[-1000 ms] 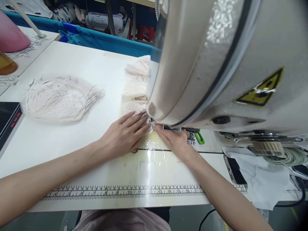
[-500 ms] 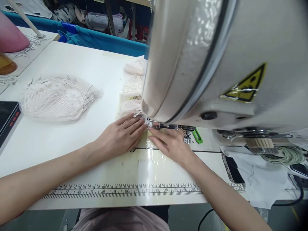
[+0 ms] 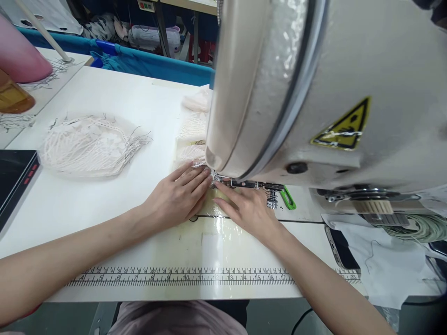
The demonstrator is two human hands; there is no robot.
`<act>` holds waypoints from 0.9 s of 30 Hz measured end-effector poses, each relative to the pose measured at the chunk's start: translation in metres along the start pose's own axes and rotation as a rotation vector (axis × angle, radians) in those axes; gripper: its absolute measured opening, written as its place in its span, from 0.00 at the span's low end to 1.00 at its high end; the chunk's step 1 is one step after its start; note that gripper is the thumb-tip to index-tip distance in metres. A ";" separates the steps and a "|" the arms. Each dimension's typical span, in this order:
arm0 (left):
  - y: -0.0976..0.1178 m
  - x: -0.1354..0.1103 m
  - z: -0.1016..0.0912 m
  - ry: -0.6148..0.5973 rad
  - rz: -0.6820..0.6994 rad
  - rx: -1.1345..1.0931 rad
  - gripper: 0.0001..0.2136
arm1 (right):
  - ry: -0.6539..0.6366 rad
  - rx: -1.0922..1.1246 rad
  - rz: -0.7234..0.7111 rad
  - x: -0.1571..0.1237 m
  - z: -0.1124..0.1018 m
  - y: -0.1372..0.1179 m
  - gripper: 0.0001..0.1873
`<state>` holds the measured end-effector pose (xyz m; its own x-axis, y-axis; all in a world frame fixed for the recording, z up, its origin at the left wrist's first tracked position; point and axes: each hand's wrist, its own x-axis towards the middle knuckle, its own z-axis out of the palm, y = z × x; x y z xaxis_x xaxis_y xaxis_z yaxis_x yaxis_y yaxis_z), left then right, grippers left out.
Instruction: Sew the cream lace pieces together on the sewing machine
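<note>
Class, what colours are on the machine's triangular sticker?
The triangular sticker is yellow and black, seen best in the head view.

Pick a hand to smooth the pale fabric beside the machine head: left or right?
Left, I'd say. The left hand lies palm down, fingertips at the pale fabric's near edge; the right hand sits farther right, partly hidden by machine parts.

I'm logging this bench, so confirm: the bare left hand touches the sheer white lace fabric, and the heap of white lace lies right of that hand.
Wrong side: the head view shows the heap of white lace lying left of the left hand, which does touch the sheer lace fabric.
</note>
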<state>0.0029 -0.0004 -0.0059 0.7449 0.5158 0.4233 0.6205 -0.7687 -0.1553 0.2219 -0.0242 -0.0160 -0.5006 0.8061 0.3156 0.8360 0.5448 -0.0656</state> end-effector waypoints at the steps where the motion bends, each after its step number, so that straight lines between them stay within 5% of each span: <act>1: 0.000 0.000 0.000 -0.002 -0.005 -0.001 0.15 | 0.002 -0.006 -0.001 0.000 0.000 0.000 0.19; 10: -0.001 -0.002 0.002 -0.003 -0.032 -0.033 0.16 | 0.070 -0.047 -0.055 0.002 0.003 0.004 0.18; 20: 0.001 -0.003 -0.001 -0.052 -0.072 -0.079 0.16 | 0.037 0.149 0.059 0.001 -0.004 0.015 0.11; 27: -0.009 0.005 -0.006 -0.074 -0.173 -0.087 0.18 | 0.135 0.234 0.111 -0.001 -0.004 0.015 0.12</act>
<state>-0.0007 0.0069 0.0027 0.6470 0.6667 0.3701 0.7194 -0.6945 -0.0065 0.2357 -0.0176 -0.0132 -0.3616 0.8340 0.4168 0.8015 0.5064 -0.3180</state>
